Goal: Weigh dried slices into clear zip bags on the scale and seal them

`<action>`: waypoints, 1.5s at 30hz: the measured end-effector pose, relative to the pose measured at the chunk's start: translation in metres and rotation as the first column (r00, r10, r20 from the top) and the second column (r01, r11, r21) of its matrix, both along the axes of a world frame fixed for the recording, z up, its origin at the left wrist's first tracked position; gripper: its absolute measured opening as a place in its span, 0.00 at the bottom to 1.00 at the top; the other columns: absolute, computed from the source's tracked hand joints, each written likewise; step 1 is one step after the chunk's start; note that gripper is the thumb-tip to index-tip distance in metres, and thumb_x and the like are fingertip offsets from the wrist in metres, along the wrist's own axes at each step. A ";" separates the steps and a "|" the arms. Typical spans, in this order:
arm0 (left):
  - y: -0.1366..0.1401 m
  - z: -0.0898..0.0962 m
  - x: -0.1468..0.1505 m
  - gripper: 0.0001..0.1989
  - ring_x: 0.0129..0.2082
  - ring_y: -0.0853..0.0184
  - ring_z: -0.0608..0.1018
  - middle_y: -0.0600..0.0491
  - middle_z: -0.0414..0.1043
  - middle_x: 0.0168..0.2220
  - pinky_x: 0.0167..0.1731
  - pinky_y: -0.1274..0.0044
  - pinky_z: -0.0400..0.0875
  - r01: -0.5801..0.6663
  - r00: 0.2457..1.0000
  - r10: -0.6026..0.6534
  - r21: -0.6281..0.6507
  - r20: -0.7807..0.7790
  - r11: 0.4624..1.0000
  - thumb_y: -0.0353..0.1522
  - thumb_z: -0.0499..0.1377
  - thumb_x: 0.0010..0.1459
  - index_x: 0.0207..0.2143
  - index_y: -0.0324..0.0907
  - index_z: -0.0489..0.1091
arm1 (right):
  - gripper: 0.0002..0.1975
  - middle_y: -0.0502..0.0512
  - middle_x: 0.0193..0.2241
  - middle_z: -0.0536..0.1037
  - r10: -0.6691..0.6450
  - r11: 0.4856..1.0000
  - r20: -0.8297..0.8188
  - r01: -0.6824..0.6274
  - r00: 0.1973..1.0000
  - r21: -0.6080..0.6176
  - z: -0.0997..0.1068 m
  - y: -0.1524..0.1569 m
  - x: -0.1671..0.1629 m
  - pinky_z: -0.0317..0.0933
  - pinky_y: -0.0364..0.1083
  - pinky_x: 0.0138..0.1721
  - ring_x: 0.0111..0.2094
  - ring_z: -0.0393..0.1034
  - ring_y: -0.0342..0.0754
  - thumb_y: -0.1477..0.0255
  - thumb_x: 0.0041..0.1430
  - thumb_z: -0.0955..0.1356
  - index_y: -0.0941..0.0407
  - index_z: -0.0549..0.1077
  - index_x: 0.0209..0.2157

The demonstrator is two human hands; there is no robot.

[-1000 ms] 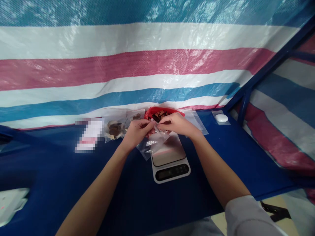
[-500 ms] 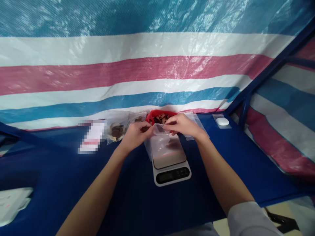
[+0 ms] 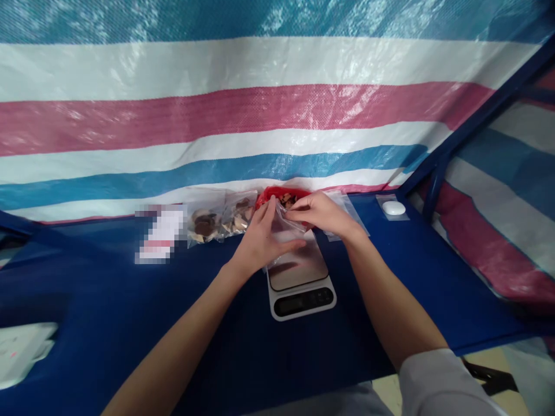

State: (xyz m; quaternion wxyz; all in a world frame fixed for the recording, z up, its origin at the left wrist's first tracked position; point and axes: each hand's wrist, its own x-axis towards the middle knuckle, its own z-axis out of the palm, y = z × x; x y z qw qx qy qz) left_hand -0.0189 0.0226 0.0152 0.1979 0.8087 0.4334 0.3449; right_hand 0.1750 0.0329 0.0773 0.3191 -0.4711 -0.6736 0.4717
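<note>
The left hand [image 3: 259,241] hides part of the clear bag [image 3: 284,223].

The left hand [image 3: 260,242], which half a second ago pinched the edge of the clear bag [image 3: 291,221] near the centre of the frame, has now let its grip open out, fingers pointing up and thumb stretched rightward over the scale plate [image 3: 299,274]. The bag, then spread flat between both hands, is now bunched up toward the right hand [image 3: 323,212]. Left of centre, the bag of brown pieces [image 3: 240,216] shows more fully than before.
</note>
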 end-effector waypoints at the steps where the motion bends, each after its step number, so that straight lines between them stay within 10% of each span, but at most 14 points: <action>1: 0.000 -0.003 0.001 0.59 0.69 0.43 0.57 0.35 0.53 0.69 0.65 0.53 0.57 -0.003 1.000 0.003 0.015 0.001 1.000 0.55 0.70 0.45 0.71 0.42 0.46 | 0.13 0.48 0.18 0.70 0.000 1.000 0.006 0.000 1.000 0.009 0.000 0.000 0.000 0.59 0.40 0.22 0.22 0.63 0.40 0.63 0.53 0.72 0.58 0.78 0.23; 13: -0.004 -0.015 0.009 0.66 0.68 0.40 0.58 0.31 0.53 0.67 0.62 0.52 0.60 -0.044 0.999 0.044 0.068 0.002 0.997 0.49 0.72 0.45 0.72 0.40 0.33 | 0.11 0.49 0.21 0.74 -0.011 0.998 0.056 0.008 0.998 0.065 -0.010 0.003 -0.004 0.61 0.40 0.23 0.23 0.68 0.41 0.65 0.55 0.71 0.57 0.80 0.25; 29: 0.001 0.001 0.002 0.32 0.53 0.54 0.75 0.43 0.71 0.52 0.54 0.60 0.72 -0.061 0.983 0.046 0.083 0.178 0.995 0.38 0.67 0.53 0.59 0.42 0.65 | 0.14 0.51 0.21 0.76 -0.055 0.985 0.159 0.028 0.986 0.168 -0.010 0.006 0.002 0.59 0.41 0.24 0.21 0.69 0.42 0.61 0.60 0.70 0.58 0.81 0.30; 45: 0.004 -0.014 -0.005 0.39 0.60 0.51 0.71 0.40 0.66 0.59 0.59 0.58 0.67 0.008 1.000 -0.013 0.278 0.014 0.961 0.39 0.65 0.57 0.67 0.44 0.57 | 0.13 0.51 0.24 0.78 -0.180 0.929 0.479 -0.011 0.859 0.370 -0.008 0.004 -0.009 0.53 0.44 0.32 0.27 0.66 0.44 0.66 0.61 0.68 0.55 0.77 0.24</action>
